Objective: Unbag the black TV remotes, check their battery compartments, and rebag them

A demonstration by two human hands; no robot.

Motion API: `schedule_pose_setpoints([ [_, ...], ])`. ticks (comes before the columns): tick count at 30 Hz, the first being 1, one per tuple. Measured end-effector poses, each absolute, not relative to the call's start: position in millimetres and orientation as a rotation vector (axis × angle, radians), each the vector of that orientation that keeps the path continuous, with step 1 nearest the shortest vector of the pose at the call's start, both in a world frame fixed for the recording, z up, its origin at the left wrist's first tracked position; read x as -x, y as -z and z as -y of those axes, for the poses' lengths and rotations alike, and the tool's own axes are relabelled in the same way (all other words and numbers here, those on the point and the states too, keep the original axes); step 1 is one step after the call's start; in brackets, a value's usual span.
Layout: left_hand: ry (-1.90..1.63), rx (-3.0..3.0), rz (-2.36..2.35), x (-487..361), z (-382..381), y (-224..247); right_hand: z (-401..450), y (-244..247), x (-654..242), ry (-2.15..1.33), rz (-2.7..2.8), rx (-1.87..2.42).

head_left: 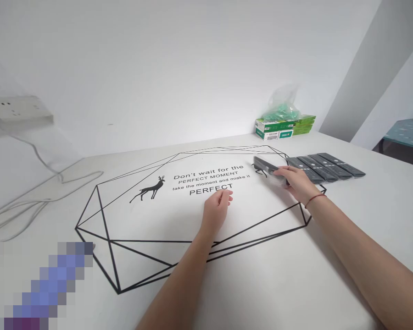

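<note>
My right hand (297, 182) grips a dark flat packet (266, 166) in clear wrapping by its near end, holding it tilted beside a row of similar dark packets (325, 167) on the right of the white table (254, 284). A thin red string circles my right wrist. Over the printed word PERFECT near the middle of the table is my left hand (218, 205), its fingers curled in. Nothing shows between them. The print around it has black lines, lettering and a deer figure (150, 189).
Green and white boxes (274, 129) with a clear plastic bag (282, 107) on top stand at the back right by the wall. White cables (37, 197) lie at the left below a wall socket (19, 110). A pixelated patch covers the lower left corner.
</note>
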State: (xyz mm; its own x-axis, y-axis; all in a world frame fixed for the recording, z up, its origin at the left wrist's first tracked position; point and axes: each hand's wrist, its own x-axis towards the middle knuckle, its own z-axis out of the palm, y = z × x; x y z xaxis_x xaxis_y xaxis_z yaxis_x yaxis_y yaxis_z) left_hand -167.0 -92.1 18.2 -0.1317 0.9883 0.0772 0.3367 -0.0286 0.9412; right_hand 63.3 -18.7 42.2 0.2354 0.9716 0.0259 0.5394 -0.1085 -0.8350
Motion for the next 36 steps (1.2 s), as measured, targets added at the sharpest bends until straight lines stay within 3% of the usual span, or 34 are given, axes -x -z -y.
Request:
schedule_pose_setpoints([
  [6,-1.246,-1.362,-1.323,157.2,93.3,-18.0,61.8,-42.1,1.5,-1.057,1.483,1.26],
  [12,-1.304,-1.118,-1.161,156.2,93.0,-26.1,83.8,-36.9,13.6,-0.467,2.022,0.861],
  [14,-1.329,-1.081,-1.161,158.7,92.7,-27.1,84.5,-36.6,11.6,-0.451,2.04,0.894],
  [22,-1.456,-1.012,-1.137,171.6,90.1,-31.1,87.2,-38.6,17.5,-1.189,1.798,1.121],
  [31,-1.499,-1.116,-1.134,192.2,90.4,-55.4,109.8,-34.5,47.1,-1.989,1.019,0.865],
  [36,-1.512,-1.145,-1.184,213.2,92.9,-68.3,132.4,-36.5,69.3,-2.161,0.838,0.734],
])
